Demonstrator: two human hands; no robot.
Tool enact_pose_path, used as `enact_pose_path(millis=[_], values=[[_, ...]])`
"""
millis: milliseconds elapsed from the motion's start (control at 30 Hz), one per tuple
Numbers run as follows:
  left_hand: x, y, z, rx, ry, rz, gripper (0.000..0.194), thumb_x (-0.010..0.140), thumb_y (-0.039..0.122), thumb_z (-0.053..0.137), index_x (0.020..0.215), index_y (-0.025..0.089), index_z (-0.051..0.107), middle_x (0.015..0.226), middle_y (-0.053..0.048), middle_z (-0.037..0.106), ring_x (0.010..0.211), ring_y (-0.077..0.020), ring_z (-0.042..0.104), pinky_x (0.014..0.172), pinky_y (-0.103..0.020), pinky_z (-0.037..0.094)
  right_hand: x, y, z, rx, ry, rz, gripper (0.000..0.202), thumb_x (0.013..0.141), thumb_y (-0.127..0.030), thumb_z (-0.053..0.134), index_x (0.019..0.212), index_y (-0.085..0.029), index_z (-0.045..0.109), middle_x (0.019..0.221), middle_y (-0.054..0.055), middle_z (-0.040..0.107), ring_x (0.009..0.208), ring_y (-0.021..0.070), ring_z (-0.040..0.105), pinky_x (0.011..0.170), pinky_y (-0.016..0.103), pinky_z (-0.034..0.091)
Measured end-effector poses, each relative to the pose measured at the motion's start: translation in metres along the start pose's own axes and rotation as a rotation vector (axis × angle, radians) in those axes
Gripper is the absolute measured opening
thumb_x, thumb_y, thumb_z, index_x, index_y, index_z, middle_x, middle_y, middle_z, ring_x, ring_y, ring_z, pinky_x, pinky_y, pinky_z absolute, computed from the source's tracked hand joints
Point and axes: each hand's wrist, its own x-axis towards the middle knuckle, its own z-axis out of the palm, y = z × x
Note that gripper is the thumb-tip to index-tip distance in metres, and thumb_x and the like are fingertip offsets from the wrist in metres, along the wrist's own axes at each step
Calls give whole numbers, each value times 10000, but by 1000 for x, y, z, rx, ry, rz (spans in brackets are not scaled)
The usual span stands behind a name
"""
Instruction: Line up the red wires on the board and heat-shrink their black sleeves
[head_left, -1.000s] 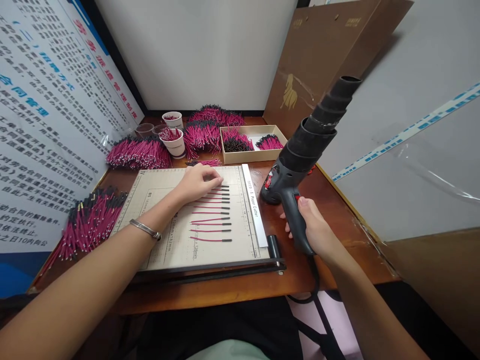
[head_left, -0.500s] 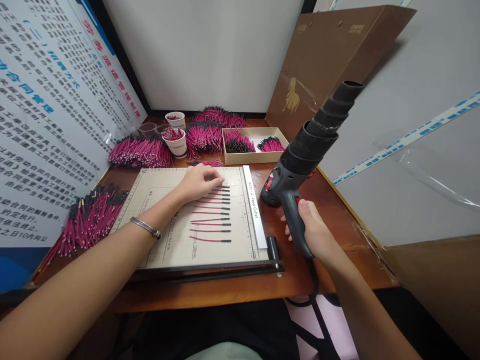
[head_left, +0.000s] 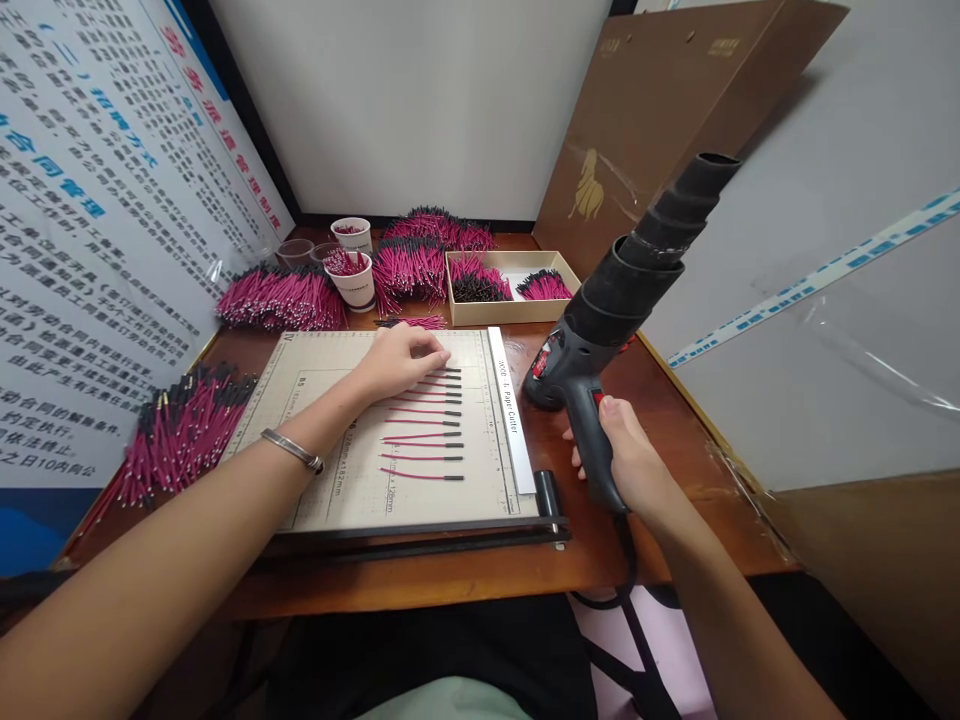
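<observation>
On the paper cutter board [head_left: 322, 500] several red wires with black sleeved ends [head_left: 420, 476] lie in a column, roughly parallel. My left hand [head_left: 397, 362] rests at the top of that column, thumb and fingers closed together; what they pinch, if anything, is too small to make out. My right hand [head_left: 630, 455] is wrapped round the handle of a black heat gun [head_left: 592, 400], right of the board. Its stepped nozzle points up and to the right, away from the wires.
Behind the board are wire bundles [head_left: 281, 300], paper cups [head_left: 354, 285] and a shallow box [head_left: 517, 312] of wires. More wires [head_left: 187, 430] lie left. A brown carton [head_left: 637, 120] stands back right. The gun's cable [head_left: 628, 560] hangs over the table edge.
The view has shifted slightly. The heat gun's nozzle sits a little further right and higher in the picture. Both hands keep the same hold, and the wires lie as before.
</observation>
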Motion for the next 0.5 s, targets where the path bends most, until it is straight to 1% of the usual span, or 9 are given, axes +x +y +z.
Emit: enact_pose_path(millis=[67, 133, 200, 300, 367, 433, 500], values=[[0, 0, 0, 2, 1, 1, 300, 884, 441, 597, 799, 202, 758, 810, -49, 748, 794, -212, 598, 839, -371, 449, 0, 0, 0, -19, 2, -2, 854, 628, -1046, 459, 950, -256, 413, 795, -20, 623, 548, 117, 561, 488, 276, 520], [0, 0, 0, 4, 2, 0, 297, 882, 435, 597, 801, 201, 762, 809, -49, 748, 790, -213, 599, 842, -376, 449, 0, 0, 0, -47, 2, -7, 847, 644, -1048, 424, 952, -258, 410, 781, -19, 621, 548, 125, 561, 496, 284, 519], [0, 0, 0, 5, 3, 0, 292, 882, 425, 596, 800, 202, 765, 802, -46, 746, 784, -212, 602, 849, -379, 451, 1, 2, -2, -85, 2, -12, 815, 688, -1027, 391, 962, -260, 426, 790, -5, 639, 561, 141, 578, 522, 304, 528], [1, 0, 0, 4, 3, 6, 286, 890, 417, 598, 797, 203, 765, 783, -40, 741, 781, -208, 607, 864, -380, 456, 2, 1, -8, -177, 13, -19, 725, 779, -950, 399, 956, -256, 516, 830, 33, 690, 657, 185, 646, 622, 338, 544], [1, 0, 1, 5, 4, 9, 282, 893, 413, 603, 794, 204, 765, 772, -38, 736, 784, -209, 609, 873, -382, 457, 0, -4, -12, -247, 50, -33, 654, 818, -883, 448, 906, -249, 588, 818, 57, 696, 735, 217, 662, 689, 358, 531], [1, 0, 1, 8, 10, 8, 274, 891, 403, 605, 793, 204, 765, 775, -41, 737, 793, -211, 606, 875, -384, 454, -6, -14, -15, -301, 119, -58, 582, 814, -812, 542, 897, -244, 638, 845, 77, 700, 797, 233, 650, 747, 378, 517], [1, 0, 1, 11, 16, 5, 268, 887, 400, 609, 793, 203, 764, 790, -47, 741, 800, -213, 600, 869, -387, 448, -17, -31, -20, -315, 211, -115, 550, 765, -737, 667, 1012, -245, 665, 974, 94, 717, 848, 231, 644, 792, 395, 522]])
